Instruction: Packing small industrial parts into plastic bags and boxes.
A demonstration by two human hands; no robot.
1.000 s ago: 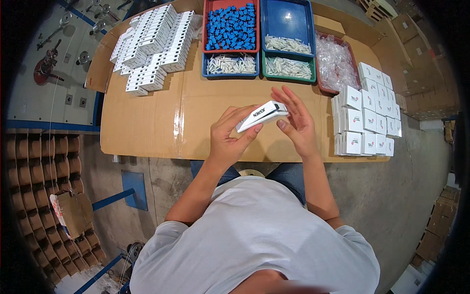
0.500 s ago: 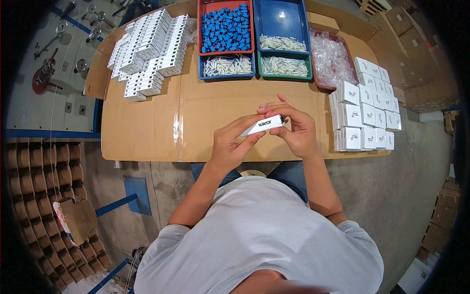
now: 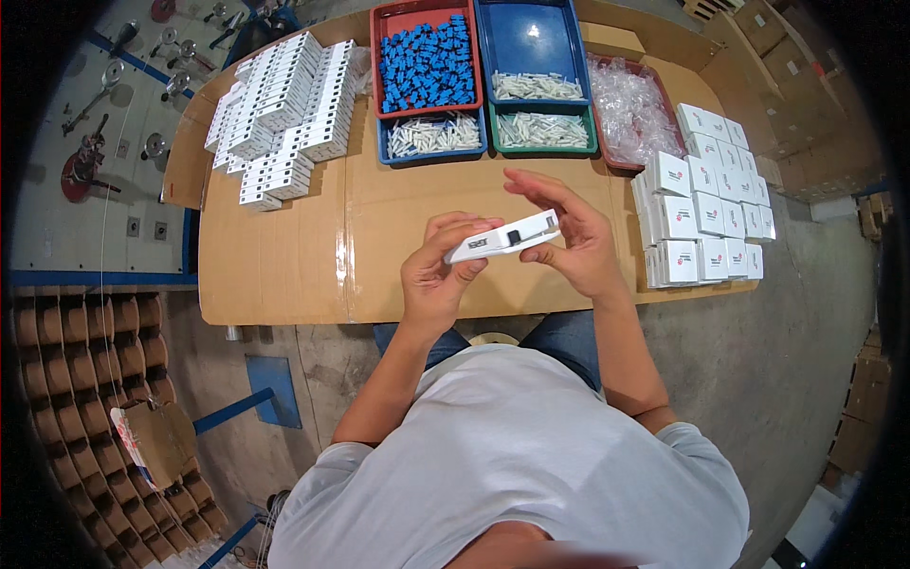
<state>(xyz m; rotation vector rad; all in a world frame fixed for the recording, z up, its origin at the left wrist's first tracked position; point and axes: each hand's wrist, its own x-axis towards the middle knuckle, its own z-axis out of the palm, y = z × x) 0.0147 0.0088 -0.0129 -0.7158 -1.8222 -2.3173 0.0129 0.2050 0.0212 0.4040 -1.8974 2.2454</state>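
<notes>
A small white box (image 3: 491, 243) is tilted in front of me over the near part of the table, its right end higher than its left. On its long side are dark print and a black part near the middle, and a white piece stands apart like a lifted flap at the right end. My left hand (image 3: 438, 268) grips the box's left end between thumb and fingers. At the right end is my right hand (image 3: 580, 243), open, its fingers raised apart from the box and its thumb close under the edge. Whether that thumb touches it I cannot tell.
White boxes (image 3: 284, 104) with dark square openings are stacked at the far left; white cartons (image 3: 706, 199) stand at the right. Behind my hands are a red tray of blue parts (image 3: 427, 62), trays of white pieces (image 3: 536, 131) and a bin of clear plastic (image 3: 630, 114).
The white box has turned, so that a side with a black part now faces up. My right hand's fingers have lifted off and spread, while my left hand keeps its grip.
</notes>
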